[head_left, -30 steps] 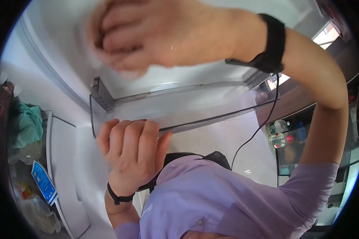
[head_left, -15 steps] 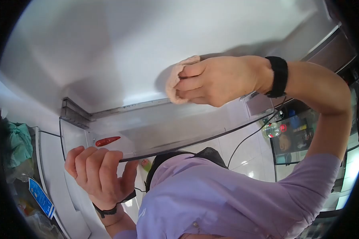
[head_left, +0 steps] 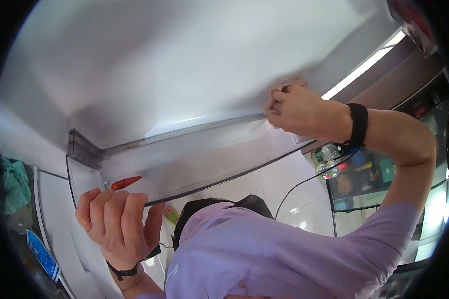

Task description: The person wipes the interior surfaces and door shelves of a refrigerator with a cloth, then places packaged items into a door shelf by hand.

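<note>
My right hand (head_left: 309, 112) is closed on a pale, crumpled cloth (head_left: 271, 101) and presses it against the smooth white wall panel (head_left: 184, 65), low on its right side. Most of the cloth is hidden behind my fingers. At lower left, my left hand (head_left: 117, 219) is wrapped over the dark front edge of a clear plastic bin (head_left: 224, 180), with the thumb on the near side. A red chili pepper (head_left: 126, 183) lies in the bin, just beyond my left knuckles.
A grey strip (head_left: 159, 138) runs along the foot of the panel. Clear bottles (head_left: 328, 169) and a glass-topped stand (head_left: 364, 184) are at right, with a black cable (head_left: 297, 187) nearby. A green bag (head_left: 16, 187) and a blue label (head_left: 42, 255) are at far left.
My right hand has slid the cloth rightward along the panel. The left hand keeps its hold on the bin edge, and the whole view has shifted slightly.
</note>
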`<state>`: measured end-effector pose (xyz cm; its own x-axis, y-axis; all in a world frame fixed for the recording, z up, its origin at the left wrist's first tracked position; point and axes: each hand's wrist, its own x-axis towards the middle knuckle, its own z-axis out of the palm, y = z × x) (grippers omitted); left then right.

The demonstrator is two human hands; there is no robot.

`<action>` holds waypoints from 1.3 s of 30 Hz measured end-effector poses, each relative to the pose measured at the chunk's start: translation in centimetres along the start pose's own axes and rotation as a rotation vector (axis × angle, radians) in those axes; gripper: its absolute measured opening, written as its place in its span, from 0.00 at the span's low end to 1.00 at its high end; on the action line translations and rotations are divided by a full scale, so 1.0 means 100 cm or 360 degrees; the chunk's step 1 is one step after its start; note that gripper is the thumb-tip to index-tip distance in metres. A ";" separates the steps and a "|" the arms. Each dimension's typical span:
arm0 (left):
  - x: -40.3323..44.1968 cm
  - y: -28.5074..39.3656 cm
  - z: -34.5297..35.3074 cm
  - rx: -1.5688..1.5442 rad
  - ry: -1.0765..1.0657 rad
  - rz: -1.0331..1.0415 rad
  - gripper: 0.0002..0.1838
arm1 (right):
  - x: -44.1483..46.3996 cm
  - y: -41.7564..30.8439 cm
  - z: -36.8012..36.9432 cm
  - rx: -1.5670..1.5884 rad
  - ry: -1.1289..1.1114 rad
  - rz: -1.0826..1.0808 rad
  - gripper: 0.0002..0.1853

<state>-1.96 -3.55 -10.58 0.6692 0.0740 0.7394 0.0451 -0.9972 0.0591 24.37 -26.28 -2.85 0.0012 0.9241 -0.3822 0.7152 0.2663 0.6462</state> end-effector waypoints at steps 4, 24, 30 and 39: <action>0.001 0.000 0.003 0.0058 -0.0021 0.0012 0.14 | 0.004 0.003 0.000 0.0065 -0.0125 0.0154 0.07; 0.015 -0.001 0.020 0.0216 0.0037 0.0174 0.10 | 0.003 0.072 -0.015 -0.0699 -0.0449 0.0611 0.13; 0.025 0.008 0.022 0.0185 0.0003 0.0080 0.10 | -0.022 0.096 -0.062 -0.1311 -0.0193 0.0849 0.15; 0.026 0.022 0.018 0.0034 0.0082 -0.0067 0.14 | -0.077 -0.017 -0.057 0.1945 0.0258 0.0352 0.21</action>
<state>1.21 -5.60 -9.70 0.6275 0.1153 0.7700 0.0884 -0.9931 0.0767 19.17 -32.25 2.75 0.1803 0.9627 -0.2020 0.8906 -0.2469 -0.3819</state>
